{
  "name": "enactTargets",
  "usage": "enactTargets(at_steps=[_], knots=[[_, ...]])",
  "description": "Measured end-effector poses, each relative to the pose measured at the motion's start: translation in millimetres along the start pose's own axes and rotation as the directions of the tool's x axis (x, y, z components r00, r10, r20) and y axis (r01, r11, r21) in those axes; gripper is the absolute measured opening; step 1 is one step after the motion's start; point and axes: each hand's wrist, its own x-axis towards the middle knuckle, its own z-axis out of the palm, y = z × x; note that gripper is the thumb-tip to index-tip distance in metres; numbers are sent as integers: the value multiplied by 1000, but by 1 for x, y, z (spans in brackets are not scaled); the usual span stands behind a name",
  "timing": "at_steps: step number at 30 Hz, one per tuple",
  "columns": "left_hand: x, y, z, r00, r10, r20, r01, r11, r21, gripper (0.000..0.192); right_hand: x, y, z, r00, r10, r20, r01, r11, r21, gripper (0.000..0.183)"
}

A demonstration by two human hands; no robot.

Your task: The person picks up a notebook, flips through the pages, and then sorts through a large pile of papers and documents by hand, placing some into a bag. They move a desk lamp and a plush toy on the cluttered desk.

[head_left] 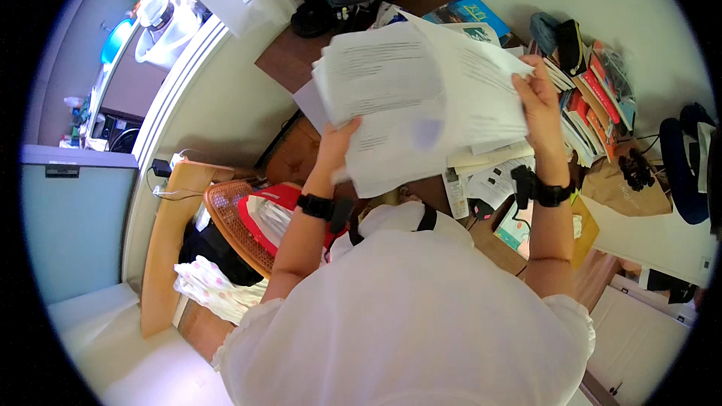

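A thick stack of printed paper sheets [389, 84] is spread between my two hands, raised over the dark desk. My left hand [338, 144] grips the stack at its lower left edge, thumb on top. At the right edge my right hand [538, 96] pinches the sheets between thumb and fingers. The sheets are fanned and partly blurred. Under and beside them lie more papers [493, 183], a white remote control [454, 194] and a blue book [479, 11]. Each wrist wears a black band with a small device.
Stacked books [592, 101] with pouches on top stand against the wall at the right, near a brown paper bag [626, 186]. A black round lamp base [313, 17] is at the back left. A woven chair [225, 208] holding a red bag [271, 211] is at the left.
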Motion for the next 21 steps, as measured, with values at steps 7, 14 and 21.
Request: enactTargets(at_steps=[7, 14, 21], knots=[[-24, 52, 24, 918, -394, -41, 367, 884, -292, 40, 11, 20, 51, 897, -410, 166, 367, 481, -797, 20], [-43, 58, 23, 921, -383, -69, 302, 814, -496, 54, 21, 54, 64, 882, -401, 246, 357, 230, -905, 35], [-46, 43, 15, 922, -384, -44, 347, 873, -344, 56, 29, 72, 62, 887, -389, 251, 374, 284, -883, 28]])
